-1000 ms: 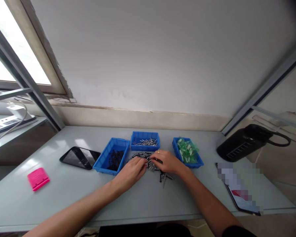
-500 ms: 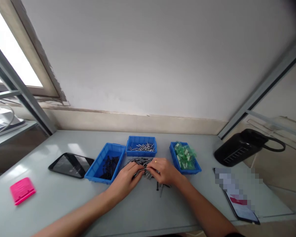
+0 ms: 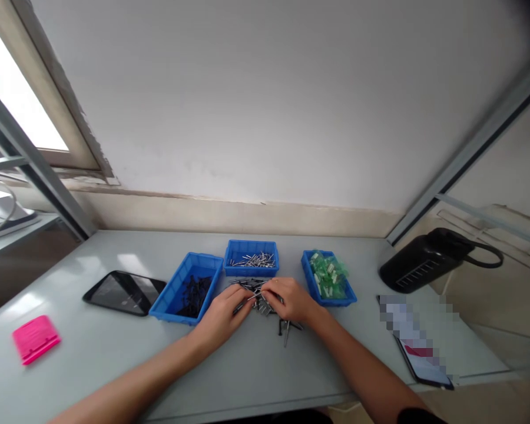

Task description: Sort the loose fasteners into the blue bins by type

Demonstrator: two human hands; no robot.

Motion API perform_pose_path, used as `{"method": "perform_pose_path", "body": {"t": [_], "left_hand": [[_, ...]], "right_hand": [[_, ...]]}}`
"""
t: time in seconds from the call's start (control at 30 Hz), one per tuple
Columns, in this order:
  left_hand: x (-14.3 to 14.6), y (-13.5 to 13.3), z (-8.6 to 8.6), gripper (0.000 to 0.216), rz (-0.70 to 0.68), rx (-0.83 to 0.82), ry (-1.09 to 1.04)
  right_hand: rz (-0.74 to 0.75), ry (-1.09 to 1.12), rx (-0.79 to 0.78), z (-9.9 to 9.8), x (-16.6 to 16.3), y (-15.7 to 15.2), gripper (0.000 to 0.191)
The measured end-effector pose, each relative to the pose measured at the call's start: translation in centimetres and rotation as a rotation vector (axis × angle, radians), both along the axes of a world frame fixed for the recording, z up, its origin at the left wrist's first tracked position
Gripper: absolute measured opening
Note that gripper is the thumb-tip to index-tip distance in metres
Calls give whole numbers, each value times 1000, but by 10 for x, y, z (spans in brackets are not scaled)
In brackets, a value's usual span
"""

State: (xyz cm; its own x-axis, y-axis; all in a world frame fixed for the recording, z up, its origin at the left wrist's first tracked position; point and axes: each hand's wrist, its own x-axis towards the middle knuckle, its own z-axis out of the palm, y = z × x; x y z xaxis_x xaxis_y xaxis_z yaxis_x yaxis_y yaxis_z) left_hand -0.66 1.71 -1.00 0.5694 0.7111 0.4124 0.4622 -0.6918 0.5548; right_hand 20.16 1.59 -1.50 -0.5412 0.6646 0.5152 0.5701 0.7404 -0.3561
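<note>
Over a pile of mixed silver and dark thin metal pieces (image 3: 264, 306), my two hands meet fingertip to fingertip. My left hand (image 3: 226, 310) is closed in a pinch, and a slim silver pin (image 3: 256, 296) shows between its thumb and finger. My right hand (image 3: 288, 298) pinches at the other end of this pin. Part of the pile is hidden under the fingers. Just left of my left hand stands a blue bin of black screw-like pieces (image 3: 176, 292). Behind the pile, another blue bin (image 3: 251, 272) holds loose silver pins.
A third blue bin (image 3: 308, 274) with green plastic packets stands right of my right hand. Farther right are a black bottle (image 3: 417, 262) and a phone (image 3: 428, 371), partly blurred out. On the left lie a dark tablet-like device (image 3: 126, 292) and a pink plastic case (image 3: 36, 340).
My hands stay together over the pile, with the fingers shifted slightly around the silver pin. The whole view has moved a little.
</note>
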Motion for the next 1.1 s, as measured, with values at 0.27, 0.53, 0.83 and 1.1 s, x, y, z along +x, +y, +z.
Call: {"method": "perform_pose_path", "body": {"t": [0.27,0.53,0.83,1.1], "left_hand": [[2,0,-2,17,12,0,-28],[1,-2,-1,16,2,38,-83],[8,-5,7,15,-80,68,-46],[5,-11,0,11,-118,-1,-51]], "right_hand": [[0,-32,-4,-1,0,-1,15],[1,-105,17,-2,-4,-1,20],[18,-128,102,-4,-8,-2,20],[-21,-5,194,7,-5,-11,21]]}}
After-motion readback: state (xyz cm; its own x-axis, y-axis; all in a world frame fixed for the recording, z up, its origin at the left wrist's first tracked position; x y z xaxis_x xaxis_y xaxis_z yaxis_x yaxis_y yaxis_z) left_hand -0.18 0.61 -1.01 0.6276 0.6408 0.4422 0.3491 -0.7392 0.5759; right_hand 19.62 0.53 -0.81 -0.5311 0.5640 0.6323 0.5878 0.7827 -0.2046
